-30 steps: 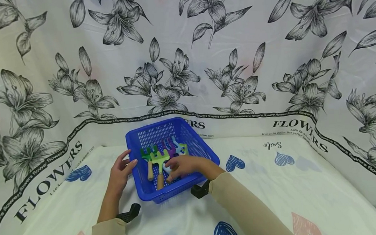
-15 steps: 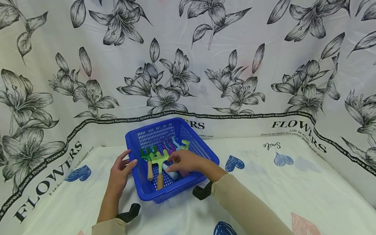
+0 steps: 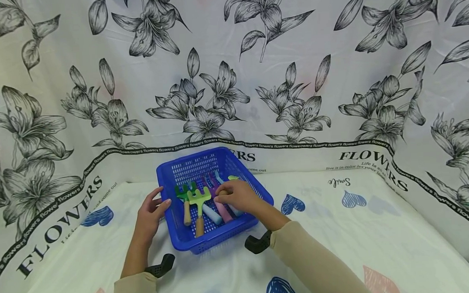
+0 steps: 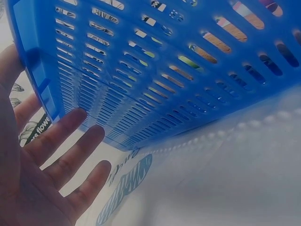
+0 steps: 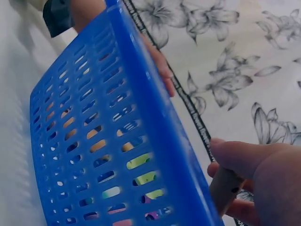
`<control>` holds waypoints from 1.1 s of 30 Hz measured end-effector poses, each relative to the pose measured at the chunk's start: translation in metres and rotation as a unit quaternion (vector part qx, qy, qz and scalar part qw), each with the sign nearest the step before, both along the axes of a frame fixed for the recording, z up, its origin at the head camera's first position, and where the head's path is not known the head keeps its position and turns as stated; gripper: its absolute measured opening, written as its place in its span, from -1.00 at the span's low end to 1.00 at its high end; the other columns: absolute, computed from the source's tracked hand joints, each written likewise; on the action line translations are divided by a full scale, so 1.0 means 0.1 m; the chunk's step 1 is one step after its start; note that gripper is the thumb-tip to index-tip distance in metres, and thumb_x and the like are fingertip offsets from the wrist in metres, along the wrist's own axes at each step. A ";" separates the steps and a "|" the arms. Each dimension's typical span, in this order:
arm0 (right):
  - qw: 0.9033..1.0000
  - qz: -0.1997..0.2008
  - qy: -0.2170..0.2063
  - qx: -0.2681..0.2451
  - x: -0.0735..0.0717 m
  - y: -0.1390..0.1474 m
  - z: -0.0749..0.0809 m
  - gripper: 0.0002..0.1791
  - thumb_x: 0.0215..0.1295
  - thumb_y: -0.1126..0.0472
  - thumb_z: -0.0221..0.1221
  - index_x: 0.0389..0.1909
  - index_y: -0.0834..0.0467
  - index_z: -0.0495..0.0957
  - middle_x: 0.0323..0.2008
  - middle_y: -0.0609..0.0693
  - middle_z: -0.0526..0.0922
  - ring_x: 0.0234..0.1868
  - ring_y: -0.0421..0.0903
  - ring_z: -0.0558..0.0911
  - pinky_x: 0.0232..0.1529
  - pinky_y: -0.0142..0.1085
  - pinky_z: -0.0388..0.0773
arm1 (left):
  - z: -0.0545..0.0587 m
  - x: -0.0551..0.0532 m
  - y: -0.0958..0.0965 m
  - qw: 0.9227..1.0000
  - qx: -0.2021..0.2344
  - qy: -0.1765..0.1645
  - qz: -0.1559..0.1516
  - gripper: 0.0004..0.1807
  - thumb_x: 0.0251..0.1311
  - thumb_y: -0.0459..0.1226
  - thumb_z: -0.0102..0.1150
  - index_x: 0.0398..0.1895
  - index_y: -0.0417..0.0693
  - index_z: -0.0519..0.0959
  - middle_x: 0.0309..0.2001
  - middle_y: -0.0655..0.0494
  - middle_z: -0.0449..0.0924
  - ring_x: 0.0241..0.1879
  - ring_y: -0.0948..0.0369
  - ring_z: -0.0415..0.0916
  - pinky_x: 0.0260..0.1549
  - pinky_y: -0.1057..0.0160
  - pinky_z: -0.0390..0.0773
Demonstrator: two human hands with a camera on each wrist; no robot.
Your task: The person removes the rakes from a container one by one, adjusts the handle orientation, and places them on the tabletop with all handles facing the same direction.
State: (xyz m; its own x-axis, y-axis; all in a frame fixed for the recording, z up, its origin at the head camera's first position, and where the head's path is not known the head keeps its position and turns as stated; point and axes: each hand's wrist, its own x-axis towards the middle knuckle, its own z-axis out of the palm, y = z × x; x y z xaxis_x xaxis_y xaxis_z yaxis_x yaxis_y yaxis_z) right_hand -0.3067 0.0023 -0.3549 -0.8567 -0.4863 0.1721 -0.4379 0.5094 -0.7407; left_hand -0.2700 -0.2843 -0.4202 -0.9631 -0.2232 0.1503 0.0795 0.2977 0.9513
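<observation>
A blue plastic basket (image 3: 264, 190) holds several small garden hand tools. My right hand (image 3: 240, 198) is over its right part, pinching the wooden handle (image 5: 225, 190) of a yellow-green hand fork (image 3: 233, 177), mostly covered by the hand. At the basket's left rim is my left hand (image 3: 151, 210), with its fingers spread along the outer wall in the left wrist view. Inside lie a lime-green hand fork (image 3: 199, 197) and a dark green one (image 3: 182, 191), both wooden-handled. A light blue handle (image 3: 212, 214) and a pink handle (image 3: 223, 212) lie beside them.
The basket stands on a white cloth (image 3: 333, 238) printed with hearts. Behind it hangs a white curtain (image 3: 253, 115) with black flower drawings. A black wrist mount (image 3: 161, 266) sits on the left forearm, another (image 3: 258, 243) on the right.
My right hand has moved right and slightly up, and a wooden handle now shows in its fingers. The light blue and pink handles are uncovered. The left hand has stayed in place.
</observation>
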 end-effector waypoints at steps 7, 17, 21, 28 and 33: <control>0.997 -0.010 -0.012 -0.074 0.04 0.15 0.09 -0.79 0.29 0.05 0.27 -0.12 0.01 0.70 -0.11 -0.09 0.62 -0.19 -0.09 0.57 -0.26 -0.20 0.57 | 0.00 0.01 0.01 1.000 -0.006 0.005 0.008 -0.22 0.32 0.06 0.11 0.53 0.18 0.07 0.36 -0.24 0.25 0.29 -0.17 0.27 0.18 -0.16 0.33; 0.973 0.018 -0.069 -0.221 0.09 0.50 0.21 -0.70 0.35 0.09 0.22 0.01 0.13 0.63 0.03 0.07 0.60 -0.04 0.02 0.64 0.07 -0.02 0.53 | -0.01 0.02 0.02 1.000 -0.010 0.004 0.009 -0.22 0.31 0.06 0.11 0.53 0.19 0.06 0.36 -0.23 0.25 0.30 -0.19 0.27 0.18 -0.16 0.33; 0.960 0.027 -0.086 -0.267 0.08 0.66 0.23 -0.64 0.37 0.14 0.18 0.06 0.28 0.57 0.00 0.19 0.57 -0.05 0.08 0.65 0.05 -0.09 0.56 | 0.01 0.03 0.02 1.000 -0.006 -0.001 0.004 -0.21 0.31 0.06 0.11 0.54 0.22 0.04 0.37 -0.23 0.24 0.30 -0.18 0.26 0.20 -0.16 0.32; 0.938 0.046 -0.097 -0.329 0.12 0.85 0.18 -0.55 0.40 0.17 0.15 0.12 0.45 0.45 0.09 0.37 0.49 -0.02 0.13 0.63 0.09 -0.10 0.53 | 0.03 0.03 0.03 1.000 -0.007 -0.005 0.004 -0.21 0.31 0.06 0.12 0.54 0.23 0.04 0.38 -0.22 0.23 0.31 -0.16 0.26 0.21 -0.15 0.31; 0.926 0.048 -0.078 -0.365 0.16 0.96 0.15 -0.55 0.42 0.19 0.13 0.14 0.47 0.43 0.10 0.34 0.47 0.01 0.19 0.61 0.08 -0.15 0.54 | 0.03 0.03 0.03 1.000 -0.007 -0.002 0.004 -0.21 0.31 0.06 0.11 0.54 0.21 0.04 0.37 -0.23 0.23 0.30 -0.17 0.26 0.20 -0.15 0.31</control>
State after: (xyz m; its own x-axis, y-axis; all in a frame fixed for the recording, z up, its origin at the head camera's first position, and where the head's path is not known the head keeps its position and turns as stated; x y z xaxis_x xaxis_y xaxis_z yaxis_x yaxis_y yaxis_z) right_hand -0.2911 0.0979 -0.3401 -0.8578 -0.3645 0.3623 -0.3131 -0.1882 -0.9309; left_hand -0.2673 -0.2811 -0.4175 -0.9618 -0.2289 0.1499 0.0732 0.3123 0.9472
